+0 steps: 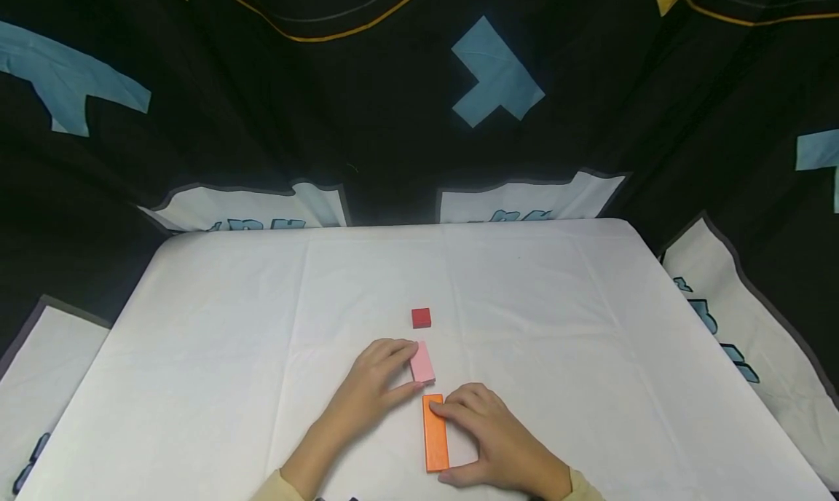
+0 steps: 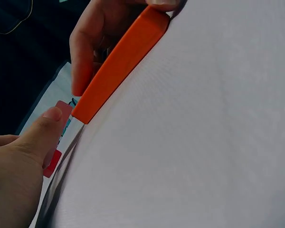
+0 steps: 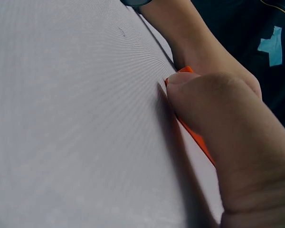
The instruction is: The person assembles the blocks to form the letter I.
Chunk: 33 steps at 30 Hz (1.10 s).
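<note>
In the head view, my left hand [image 1: 368, 384] pinches a small pink block [image 1: 422, 363] between thumb and fingertips at its two ends. Just nearer to me, a longer orange block [image 1: 435, 439] lies lengthwise, apart from the pink one. My right hand [image 1: 494, 439] grips it, thumb at the near end and a fingertip toward the far end. Beyond the pink block sits a little red block [image 1: 421, 318] that neither hand touches. The left wrist view shows the orange block [image 2: 118, 66] between the right hand's fingers; in the right wrist view the thumb hides much of it.
A white cloth with fold creases covers the table [image 1: 197, 355]. Behind it hangs a dark curtain [image 1: 367, 129] with light blue shapes and a white border, coming down along the table's back and sides.
</note>
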Motion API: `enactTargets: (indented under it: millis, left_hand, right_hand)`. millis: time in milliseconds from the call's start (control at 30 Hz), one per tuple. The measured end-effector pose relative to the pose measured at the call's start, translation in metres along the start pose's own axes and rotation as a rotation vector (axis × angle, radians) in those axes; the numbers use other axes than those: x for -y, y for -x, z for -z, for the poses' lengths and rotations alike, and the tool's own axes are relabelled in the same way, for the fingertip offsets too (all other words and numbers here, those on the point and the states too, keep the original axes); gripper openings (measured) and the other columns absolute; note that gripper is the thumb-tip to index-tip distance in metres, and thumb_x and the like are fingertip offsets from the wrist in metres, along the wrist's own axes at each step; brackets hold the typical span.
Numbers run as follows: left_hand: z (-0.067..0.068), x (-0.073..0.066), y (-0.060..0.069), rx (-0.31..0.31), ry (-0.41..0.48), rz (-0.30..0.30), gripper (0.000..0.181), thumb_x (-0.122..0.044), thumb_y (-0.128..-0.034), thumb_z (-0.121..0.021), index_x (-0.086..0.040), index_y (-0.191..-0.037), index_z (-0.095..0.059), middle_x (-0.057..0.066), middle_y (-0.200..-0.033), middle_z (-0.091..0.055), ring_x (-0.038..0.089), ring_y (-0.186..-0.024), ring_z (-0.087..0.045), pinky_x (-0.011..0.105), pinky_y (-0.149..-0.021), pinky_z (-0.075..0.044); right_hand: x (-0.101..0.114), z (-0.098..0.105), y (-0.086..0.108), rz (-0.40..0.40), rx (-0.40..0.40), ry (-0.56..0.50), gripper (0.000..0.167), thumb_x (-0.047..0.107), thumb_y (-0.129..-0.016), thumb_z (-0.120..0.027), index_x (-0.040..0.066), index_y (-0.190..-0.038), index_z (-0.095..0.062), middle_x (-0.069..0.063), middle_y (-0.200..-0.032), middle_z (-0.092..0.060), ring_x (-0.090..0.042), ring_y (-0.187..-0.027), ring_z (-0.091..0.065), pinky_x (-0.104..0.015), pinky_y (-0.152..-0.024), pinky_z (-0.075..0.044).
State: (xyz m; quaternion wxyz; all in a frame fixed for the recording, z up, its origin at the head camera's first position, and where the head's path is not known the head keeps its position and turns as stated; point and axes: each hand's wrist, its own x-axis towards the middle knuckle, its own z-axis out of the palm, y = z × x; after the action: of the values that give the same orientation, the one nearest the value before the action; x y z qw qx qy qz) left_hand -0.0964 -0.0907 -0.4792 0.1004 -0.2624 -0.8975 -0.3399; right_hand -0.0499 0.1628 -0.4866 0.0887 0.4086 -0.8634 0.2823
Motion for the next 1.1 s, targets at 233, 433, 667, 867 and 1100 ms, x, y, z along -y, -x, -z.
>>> enactTargets:
  millis: [233, 433, 667, 867, 1100]
  left_hand:
    - [-0.0010, -0.0016, 0.0005, 0.046, -0.009, -0.018, 0.058, -0.041, -0.0853, -0.076, -0.014, -0.134, -0.063, -0.004, -0.133, -0.062, 0.015, -0.127, -0.054, 0.040, -0.110, -0.042]
    - [-0.0012, -0.0022, 0.0020, 0.070, -0.013, -0.018, 0.056, -0.042, -0.0860, -0.075, -0.016, -0.135, -0.063, -0.006, -0.134, -0.062, 0.013, -0.127, -0.053, 0.040, -0.110, -0.043]
    - [-0.0019, -0.0017, 0.0005, 0.076, -0.005, -0.032, 0.054, -0.042, -0.0871, -0.073, -0.016, -0.134, -0.064, -0.005, -0.135, -0.062, 0.014, -0.127, -0.053, 0.040, -0.109, -0.043]
    - [-0.0022, -0.0017, -0.0002, 0.092, -0.014, -0.032, 0.053, -0.043, -0.0883, -0.072, -0.017, -0.134, -0.063, -0.006, -0.136, -0.062, 0.014, -0.127, -0.053, 0.041, -0.109, -0.042]
    - [-0.0033, -0.0021, 0.0007, 0.096, -0.037, -0.035, 0.053, -0.045, -0.0894, -0.069, -0.019, -0.135, -0.063, -0.006, -0.137, -0.062, 0.015, -0.126, -0.053, 0.043, -0.107, -0.043]
  right_hand:
    - [-0.0002, -0.0010, -0.0002, -0.012, 0.027, 0.004, 0.074, 0.060, -0.078, -0.075, 0.023, -0.139, -0.056, 0.013, -0.122, -0.058, -0.010, -0.118, -0.048, -0.035, -0.099, -0.044]
    - [-0.0004, -0.0014, 0.0000, -0.012, 0.010, 0.010, 0.074, 0.061, -0.077, -0.075, 0.024, -0.139, -0.056, 0.016, -0.122, -0.057, -0.008, -0.118, -0.048, -0.034, -0.099, -0.045]
    - [-0.0009, -0.0017, 0.0001, -0.003, 0.006, 0.011, 0.073, 0.061, -0.077, -0.075, 0.023, -0.138, -0.057, 0.015, -0.120, -0.057, -0.008, -0.118, -0.048, -0.033, -0.099, -0.044]
    - [-0.0009, -0.0008, -0.0005, -0.037, 0.035, 0.002, 0.074, 0.063, -0.077, -0.074, 0.025, -0.139, -0.056, 0.017, -0.121, -0.056, -0.007, -0.119, -0.047, -0.032, -0.100, -0.044]
    - [0.0005, 0.0004, 0.0002, -0.088, 0.070, -0.014, 0.075, 0.065, -0.076, -0.074, 0.028, -0.139, -0.056, 0.020, -0.123, -0.055, -0.004, -0.121, -0.045, -0.032, -0.103, -0.044]
